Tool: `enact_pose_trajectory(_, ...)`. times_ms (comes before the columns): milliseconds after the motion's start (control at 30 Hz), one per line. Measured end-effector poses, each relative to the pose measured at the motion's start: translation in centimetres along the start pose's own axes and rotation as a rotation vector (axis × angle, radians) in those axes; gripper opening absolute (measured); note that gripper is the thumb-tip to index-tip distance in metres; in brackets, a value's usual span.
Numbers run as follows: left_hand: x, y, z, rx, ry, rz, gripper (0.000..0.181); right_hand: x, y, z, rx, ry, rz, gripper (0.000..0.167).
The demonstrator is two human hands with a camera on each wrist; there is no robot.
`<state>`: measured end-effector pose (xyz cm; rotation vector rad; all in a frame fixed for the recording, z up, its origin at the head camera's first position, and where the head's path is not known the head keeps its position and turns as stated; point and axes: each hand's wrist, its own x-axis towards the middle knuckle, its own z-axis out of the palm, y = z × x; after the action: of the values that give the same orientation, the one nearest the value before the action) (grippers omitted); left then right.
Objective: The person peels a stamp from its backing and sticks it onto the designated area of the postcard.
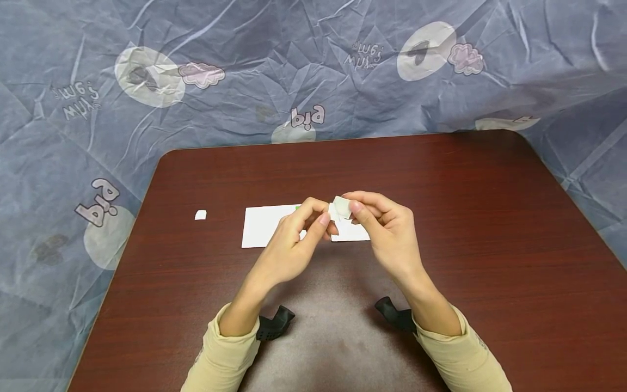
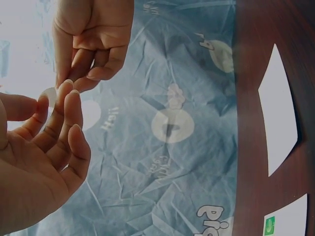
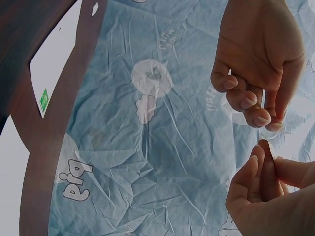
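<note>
Both hands are raised above the table's middle, fingertips close together. My left hand [image 1: 293,244] pinches a small white piece [image 1: 333,212] between thumb and forefinger. In my right hand [image 1: 394,235], thumb and forefinger grip a pale, squarish piece [image 1: 342,207] that meets or overlaps the white one; whether the two are joined I cannot tell. The left wrist view shows the left hand [image 2: 42,157] holding a thin whitish piece [image 2: 50,98] by its edge. Below the hands lie two white cards, the left one [image 1: 264,226] with a green mark and the right one [image 1: 350,233] partly covered by the hands.
A small white scrap [image 1: 201,215] lies on the reddish-brown table [image 1: 470,228] at the left. Behind the table hangs a crumpled blue-grey printed cloth [image 1: 274,60]. Dark straps [image 1: 275,323] are at both wrists, by the yellow sleeves [image 1: 227,345].
</note>
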<state>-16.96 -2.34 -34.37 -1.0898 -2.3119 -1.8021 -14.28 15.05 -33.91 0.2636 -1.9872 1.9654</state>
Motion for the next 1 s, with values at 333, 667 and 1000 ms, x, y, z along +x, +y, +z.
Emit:
enact_pose_trajectory(333,0.0,0.1,-0.3,0.001,0.011,-0.012,0.011,0.2,-0.3,-0.1,-0.011,0.046,0.017,0.017)
enact_pose_trajectory(667,0.0,0.0,-0.7,0.012,0.034,-0.059,0.010,0.3,-0.4,-0.4,-0.009,0.127,0.015,0.018)
enact_pose_trajectory(1000,0.4,-0.9,-1.5,0.027,0.064,-0.090,0.008,0.3,-0.4,-0.4,-0.016,0.133,-0.005,0.017)
